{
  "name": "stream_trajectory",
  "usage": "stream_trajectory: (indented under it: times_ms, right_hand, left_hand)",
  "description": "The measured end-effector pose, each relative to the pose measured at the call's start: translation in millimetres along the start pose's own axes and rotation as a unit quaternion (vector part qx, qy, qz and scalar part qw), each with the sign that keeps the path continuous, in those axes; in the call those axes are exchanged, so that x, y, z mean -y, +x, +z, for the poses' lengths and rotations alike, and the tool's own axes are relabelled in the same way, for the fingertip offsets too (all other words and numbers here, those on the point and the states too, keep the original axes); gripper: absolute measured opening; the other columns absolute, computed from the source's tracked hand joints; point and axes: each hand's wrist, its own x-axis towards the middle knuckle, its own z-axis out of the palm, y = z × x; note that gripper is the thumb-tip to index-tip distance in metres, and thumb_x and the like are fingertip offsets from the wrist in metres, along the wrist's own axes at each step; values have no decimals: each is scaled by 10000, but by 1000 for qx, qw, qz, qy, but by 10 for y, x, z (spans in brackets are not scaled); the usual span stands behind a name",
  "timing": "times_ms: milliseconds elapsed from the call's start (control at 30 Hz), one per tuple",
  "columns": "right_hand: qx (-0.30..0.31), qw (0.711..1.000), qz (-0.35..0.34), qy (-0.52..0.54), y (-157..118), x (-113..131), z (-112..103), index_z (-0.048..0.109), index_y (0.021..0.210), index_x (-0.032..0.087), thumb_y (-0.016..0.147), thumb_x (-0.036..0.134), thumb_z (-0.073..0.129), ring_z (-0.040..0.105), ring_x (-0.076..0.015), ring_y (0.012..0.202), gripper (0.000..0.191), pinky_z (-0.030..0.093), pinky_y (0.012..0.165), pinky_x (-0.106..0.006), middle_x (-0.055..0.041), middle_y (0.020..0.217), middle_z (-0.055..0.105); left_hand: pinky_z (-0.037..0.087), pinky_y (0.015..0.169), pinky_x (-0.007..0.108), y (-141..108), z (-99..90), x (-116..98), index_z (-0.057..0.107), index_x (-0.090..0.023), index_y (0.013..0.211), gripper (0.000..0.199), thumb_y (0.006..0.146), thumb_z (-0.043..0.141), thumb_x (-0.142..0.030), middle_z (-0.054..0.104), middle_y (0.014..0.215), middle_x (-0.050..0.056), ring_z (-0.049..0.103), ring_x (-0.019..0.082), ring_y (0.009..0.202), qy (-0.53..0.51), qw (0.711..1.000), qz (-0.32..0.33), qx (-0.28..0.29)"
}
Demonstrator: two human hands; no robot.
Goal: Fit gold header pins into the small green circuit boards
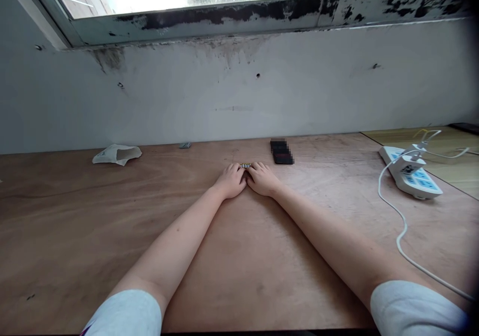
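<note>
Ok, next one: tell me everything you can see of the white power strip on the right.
The white plastic power strip is a long block with blue-marked socket panels on top, lying flat on the plywood table near its right side. A white plug adapter with a dark label sits in it, and a white cable curves from it toward the near edge. Thin white wires rise off its far end. No hand touches it.

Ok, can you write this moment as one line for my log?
left hand: beside striped item | right hand: beside it too | surface: plywood table | nearby: power strip, bag
</note>
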Motion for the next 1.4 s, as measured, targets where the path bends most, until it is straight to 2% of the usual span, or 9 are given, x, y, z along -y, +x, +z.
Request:
stream_trajectory:
  times_ms: [500, 767, 1033, 1400]
  right_hand:
    - [10, 1000, 16, 2, 56, 10, 24, 620, 1137, 154, 981, 285, 427, 486, -265, 1106, 280, 377, 940, -359, -139, 1180, 578]
    - [-12, 999, 29, -9, 21, 5, 38, 629, 1078, 157, 983, 293, 429, 497, -256, 1071, 260, 383, 929, -343, -130, 1143, 587]
    - [-20, 999, 35, -21, 24, 0, 62, 634, 1049, 164, 968, 306, 457, 504, -263, 1063, 242, 377, 931, -346, -128, 1127, 595]
    - [4, 999, 45, -20, 33, 15, 46, 629, 1099, 169, 965, 313, 453, 496, -267, 1093, 264, 377, 933, -352, -136, 1186, 577]
  left_hand:
    - [447, 972, 416, 24, 37, 18, 610, -174, 1137, 272, 941, 467, -298, 560, 1152, 123, 523, 273, 1099, 2, 1000, -5, -2]
    - [450, 966, 421, 8, 32, 16, 618, -175, 1152, 288, 950, 458, -303, 564, 1150, 124, 527, 270, 1089, -7, 1000, 0, -7]
    - [465, 964, 414, -2, 22, 6, 626, -176, 1127, 275, 942, 478, -315, 574, 1139, 125, 536, 271, 1090, -9, 1000, -21, -3]
    - [459, 964, 416, 0, 24, 5, 623, -167, 1148, 298, 948, 464, -321, 569, 1150, 131, 532, 272, 1094, -13, 1000, -18, -5]
